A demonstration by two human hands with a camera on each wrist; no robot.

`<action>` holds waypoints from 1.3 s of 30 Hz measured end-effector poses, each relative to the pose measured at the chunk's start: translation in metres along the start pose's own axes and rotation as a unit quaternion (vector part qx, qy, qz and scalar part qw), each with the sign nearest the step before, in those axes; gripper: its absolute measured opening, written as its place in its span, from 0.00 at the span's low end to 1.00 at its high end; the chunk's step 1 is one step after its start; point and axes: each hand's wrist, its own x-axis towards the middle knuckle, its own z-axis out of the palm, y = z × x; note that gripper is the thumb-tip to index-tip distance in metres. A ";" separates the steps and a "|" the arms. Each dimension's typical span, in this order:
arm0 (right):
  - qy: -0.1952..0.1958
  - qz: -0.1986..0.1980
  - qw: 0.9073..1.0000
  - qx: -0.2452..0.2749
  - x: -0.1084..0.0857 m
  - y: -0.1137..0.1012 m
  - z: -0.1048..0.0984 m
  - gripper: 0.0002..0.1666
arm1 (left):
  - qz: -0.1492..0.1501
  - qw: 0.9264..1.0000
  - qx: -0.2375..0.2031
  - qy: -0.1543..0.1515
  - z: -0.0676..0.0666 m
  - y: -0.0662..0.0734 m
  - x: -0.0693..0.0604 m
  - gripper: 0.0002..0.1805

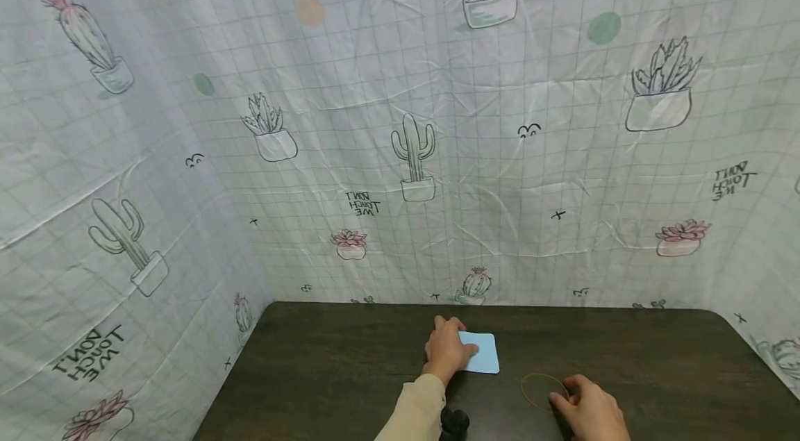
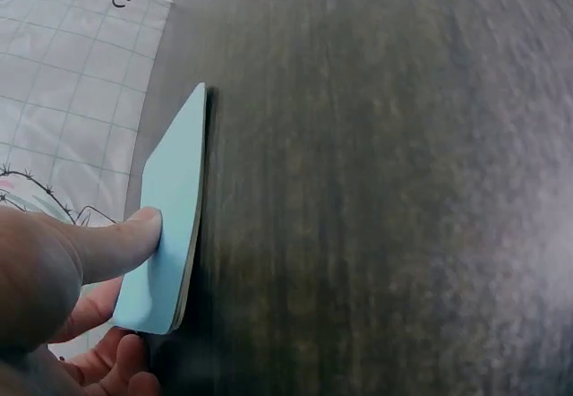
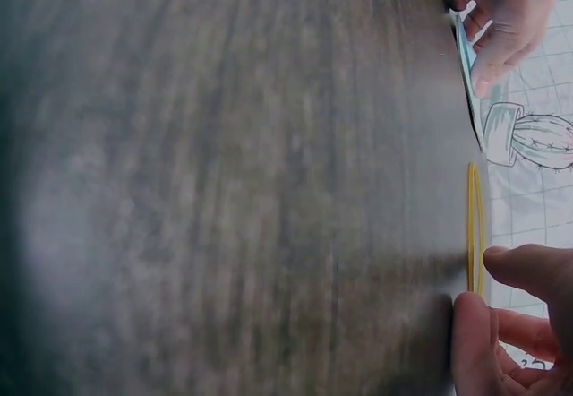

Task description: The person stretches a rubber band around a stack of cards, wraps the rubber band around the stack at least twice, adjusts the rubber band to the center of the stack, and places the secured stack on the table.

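The thumb of the left hand (image 1: 445, 351) presses on the upper face of a thin light-blue booklet (image 1: 484, 354) with rounded corners, while the other fingers wrap past its left edge, gripping it there. Whether that gripped edge is lifted cannot be told. The right hand (image 1: 590, 410), to the right of the booklet and nearer the person, has thumb and forefinger bent about one end of a yellow rubber band (image 3: 471, 217); whether they pinch it cannot be told. The band forms an open loop, near the booklet but apart from it, on its right and nearer the person. A cream sleeve (image 1: 412, 410) covers the left forearm, on the person's side of the booklet, with a black rounded object (image 1: 454, 421) beside it. Under the booklet spreads a dark wood-grain table (image 1: 325, 371); beyond it hangs a pale gridded cloth (image 1: 437, 80) printed with potted cacti.
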 end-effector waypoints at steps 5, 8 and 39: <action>0.001 0.009 1.000 0.013 0.000 -0.001 0.002 0.26 | -0.013 1.000 -0.008 -0.001 -0.002 0.003 0.000 0.21; 0.006 0.003 1.000 0.011 0.000 0.000 0.004 0.24 | -0.018 1.000 -0.013 -0.003 -0.002 0.004 -0.001 0.21; 0.048 -0.013 0.999 -0.001 0.004 0.004 0.005 0.14 | 0.003 0.933 -0.358 -0.038 -0.031 0.002 -0.003 0.16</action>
